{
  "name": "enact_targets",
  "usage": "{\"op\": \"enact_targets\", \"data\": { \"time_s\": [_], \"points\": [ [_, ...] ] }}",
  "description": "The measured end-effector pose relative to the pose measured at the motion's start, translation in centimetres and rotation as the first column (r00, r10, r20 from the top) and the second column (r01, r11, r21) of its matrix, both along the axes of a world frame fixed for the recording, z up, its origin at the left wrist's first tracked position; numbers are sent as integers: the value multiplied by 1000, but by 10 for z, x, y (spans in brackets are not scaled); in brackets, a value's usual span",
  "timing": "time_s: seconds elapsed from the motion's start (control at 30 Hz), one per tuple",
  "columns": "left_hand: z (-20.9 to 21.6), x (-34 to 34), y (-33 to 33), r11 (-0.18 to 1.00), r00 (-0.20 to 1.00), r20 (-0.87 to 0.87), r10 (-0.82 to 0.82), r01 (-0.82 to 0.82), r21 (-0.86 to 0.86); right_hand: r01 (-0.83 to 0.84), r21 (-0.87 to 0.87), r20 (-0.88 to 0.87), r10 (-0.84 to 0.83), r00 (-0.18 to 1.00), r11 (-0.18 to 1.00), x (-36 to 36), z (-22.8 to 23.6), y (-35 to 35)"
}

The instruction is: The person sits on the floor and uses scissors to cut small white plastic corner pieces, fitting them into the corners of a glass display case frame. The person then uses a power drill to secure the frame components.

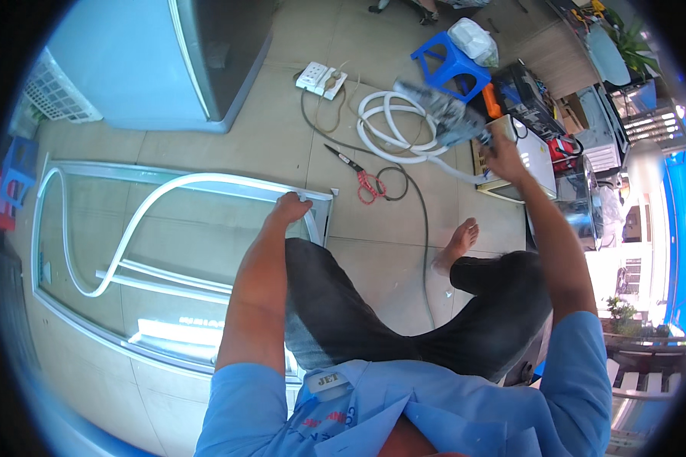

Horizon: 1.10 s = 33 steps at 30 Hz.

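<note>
My left hand (291, 207) is at the right end of a glass panel with a silver frame (122, 169), lying on the floor. Its fingers are closed on a white flexible strip (141, 213), which snakes in wide curves over the glass. Farther off to the right, my right hand (504, 158) grips a grey mottled rag (443, 114), smeared by motion. The rag hangs over a coil of white hose (370, 129) and beside a cream-coloured box (537, 156).
Scissors with red handles (370, 186) lie by a dark cable (425, 244) and a white power strip (322, 80). A blue stool (446, 65) bears a white bagged box (472, 42). A large blue-grey cabinet (145, 68) stands at the far left. My bare foot (457, 245) is on the tiles.
</note>
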<state>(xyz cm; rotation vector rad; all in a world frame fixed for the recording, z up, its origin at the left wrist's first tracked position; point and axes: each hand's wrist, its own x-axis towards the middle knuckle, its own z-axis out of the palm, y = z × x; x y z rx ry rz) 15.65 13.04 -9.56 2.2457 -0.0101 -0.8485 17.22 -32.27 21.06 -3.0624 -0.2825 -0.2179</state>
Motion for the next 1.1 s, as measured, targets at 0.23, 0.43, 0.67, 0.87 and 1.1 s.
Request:
{"op": "enact_targets", "data": {
  "time_s": [0.23, 0.43, 0.67, 0.87, 1.1],
  "points": [
    [17, -18, 42, 992, 993, 34, 117, -118, 45, -88, 133, -262, 121, 958, 987, -46, -175, -2],
    [23, -38, -54, 916, 840, 526, -134, -97, 389, 37, 61, -183, -25, 983, 997, -9, -166, -51],
    [-11, -137, -273, 639, 643, -5, -766, 761, -116, 158, 6, -52, -157, 986, 987, 38, -120, -60],
    [-19, -160, -277, 570, 578, -19, -816, 797, -197, 274, 147, -252, -231, 940, 950, 42, -109, -41],
    [42, -73, -150, 869, 986, 68, -149, 98, 486, 463, 272, -693, -162, 702, 843, 35, -138, -20]
  ]
}}
